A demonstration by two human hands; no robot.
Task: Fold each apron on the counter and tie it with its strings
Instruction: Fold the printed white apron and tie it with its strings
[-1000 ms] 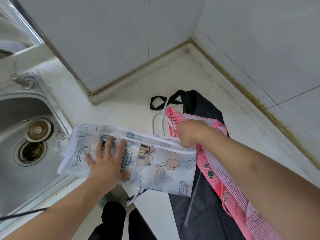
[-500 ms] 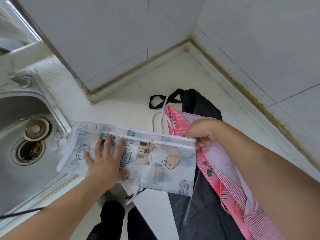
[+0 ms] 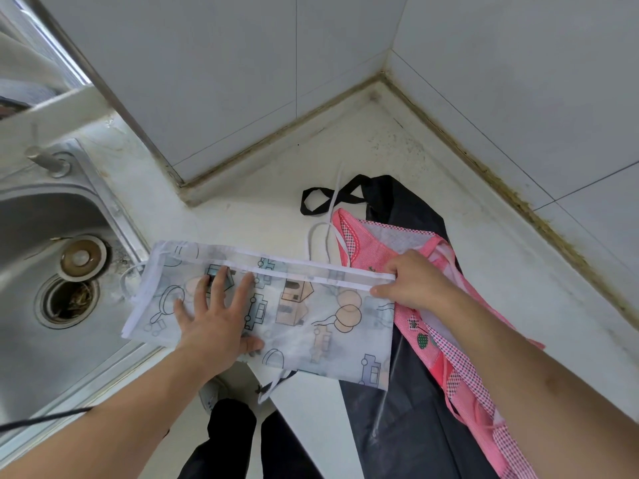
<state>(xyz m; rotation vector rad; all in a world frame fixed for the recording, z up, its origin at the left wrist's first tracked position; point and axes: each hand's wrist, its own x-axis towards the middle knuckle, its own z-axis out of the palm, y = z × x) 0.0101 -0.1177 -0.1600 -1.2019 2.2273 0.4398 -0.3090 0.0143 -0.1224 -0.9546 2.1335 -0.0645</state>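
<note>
Nearest, dark trouser legs and a shoe below the counter edge. On the pale counter, a translucent printed apron folded into a long strip, its left end overhanging the sink, its right end lying over the black apron. Left hand flat on the strip's left half, fingers spread and straight, pressing it down. Right hand at the strip's upper right corner, fingers curled around the white hem, thumb along the edge; seems a pinch on the folded layers, though the fingertips are hidden beneath the hand. A white string dangling from the strip's near edge. Right of the strip, a pink checked apron spread over the black one, partly under the right forearm. In the sink, a round strainer plug beside an open drain holding some dark debris. Farther back, more white strings looped on the counter by a black strap loop, then tiled walls meeting at the corner
</note>
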